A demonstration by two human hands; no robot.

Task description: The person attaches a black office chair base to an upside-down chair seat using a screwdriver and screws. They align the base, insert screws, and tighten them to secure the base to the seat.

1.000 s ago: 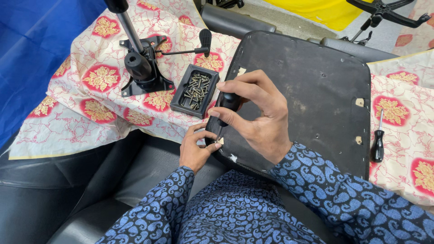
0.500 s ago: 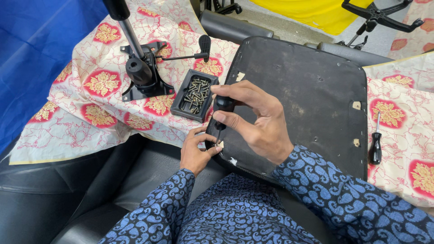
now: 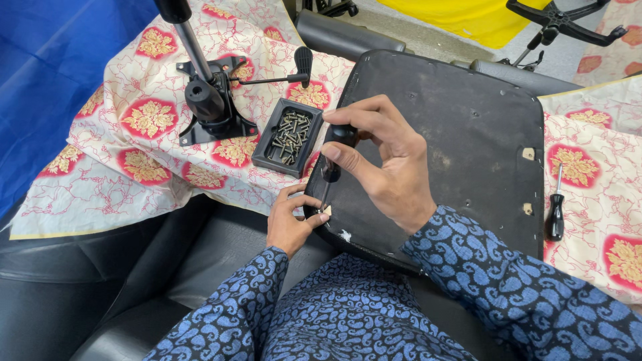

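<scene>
My right hand (image 3: 388, 167) still grips the black-handled screwdriver (image 3: 332, 160) upright at the matte black seat panel's (image 3: 461, 134) near edge, left hand (image 3: 291, 224) fingertips pinching beside its tip, unchanged from before.

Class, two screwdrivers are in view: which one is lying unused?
The black-handled screwdriver on the patterned cloth at right; the other screwdriver is in the right hand.

I see bright, even daylight, soft shadows under my hands, mild sheen on the black leather seat (image 3: 80, 267), sharp focus, slight edge distortion.
</scene>
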